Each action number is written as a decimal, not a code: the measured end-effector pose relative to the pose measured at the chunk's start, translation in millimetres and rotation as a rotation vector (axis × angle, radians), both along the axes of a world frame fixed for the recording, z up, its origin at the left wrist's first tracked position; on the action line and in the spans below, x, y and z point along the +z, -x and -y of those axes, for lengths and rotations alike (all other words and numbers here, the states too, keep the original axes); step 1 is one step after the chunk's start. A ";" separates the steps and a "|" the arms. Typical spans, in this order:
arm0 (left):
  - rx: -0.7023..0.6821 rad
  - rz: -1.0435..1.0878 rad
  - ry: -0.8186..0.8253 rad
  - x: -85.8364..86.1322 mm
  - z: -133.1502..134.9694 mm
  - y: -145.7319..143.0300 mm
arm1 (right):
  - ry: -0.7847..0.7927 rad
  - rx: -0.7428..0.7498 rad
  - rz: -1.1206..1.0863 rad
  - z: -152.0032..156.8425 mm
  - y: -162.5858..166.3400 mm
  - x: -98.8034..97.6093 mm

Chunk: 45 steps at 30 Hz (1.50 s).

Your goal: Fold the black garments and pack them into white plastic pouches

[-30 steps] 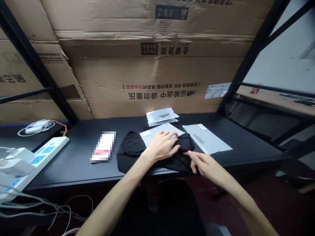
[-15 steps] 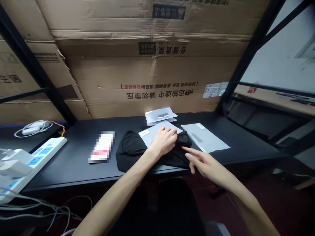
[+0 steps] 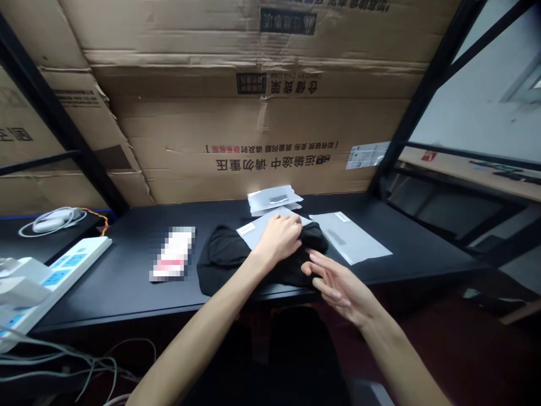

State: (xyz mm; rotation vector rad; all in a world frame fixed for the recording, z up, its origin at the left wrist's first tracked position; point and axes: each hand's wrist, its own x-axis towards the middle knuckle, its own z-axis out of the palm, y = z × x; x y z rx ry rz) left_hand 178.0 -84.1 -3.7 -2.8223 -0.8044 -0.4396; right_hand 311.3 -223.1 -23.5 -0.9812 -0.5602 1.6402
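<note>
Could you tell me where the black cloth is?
In the head view, the black cloth lies at the front of the table under the left hand, right of the blurred packet.

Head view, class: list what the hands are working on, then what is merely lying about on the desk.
In hand: black garment, under the left hand; grey bag, touched by the same hand; right hand, open, at the garment's near edge.
Lying about: second grey bag, small stack of bags, blurred packet, power strip, coiled cable.

head-worn view, forward-down, near table (image 3: 127, 276)
</note>
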 end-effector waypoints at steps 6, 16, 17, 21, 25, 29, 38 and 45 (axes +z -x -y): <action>0.038 0.053 0.024 8.0 3.0 -1.7 | 0.092 -0.235 -0.287 -21.7 7.4 0.7; 0.200 0.242 0.116 31.0 27.8 4.9 | -0.004 -0.470 -0.260 -40.5 17.7 4.9; 0.220 0.249 0.120 33.3 30.8 5.0 | -0.002 -0.496 -0.246 -43.2 18.5 5.8; 0.277 0.292 0.100 35.2 38.0 2.4 | -0.048 -0.557 -0.207 -55.9 24.3 5.9; 0.336 0.329 0.083 30.3 37.5 -1.4 | -0.172 -0.673 -0.166 -65.6 35.0 -1.3; 0.331 0.320 0.084 24.5 37.2 -3.9 | -0.311 -0.736 -0.116 -67.8 44.6 -9.0; 0.245 0.311 0.011 -1.5 49.8 -2.0 | -0.229 -0.541 -0.348 -60.3 39.4 -1.2; 0.251 0.289 0.004 -4.5 54.4 10.2 | -0.197 -0.426 -0.347 -62.0 35.0 3.4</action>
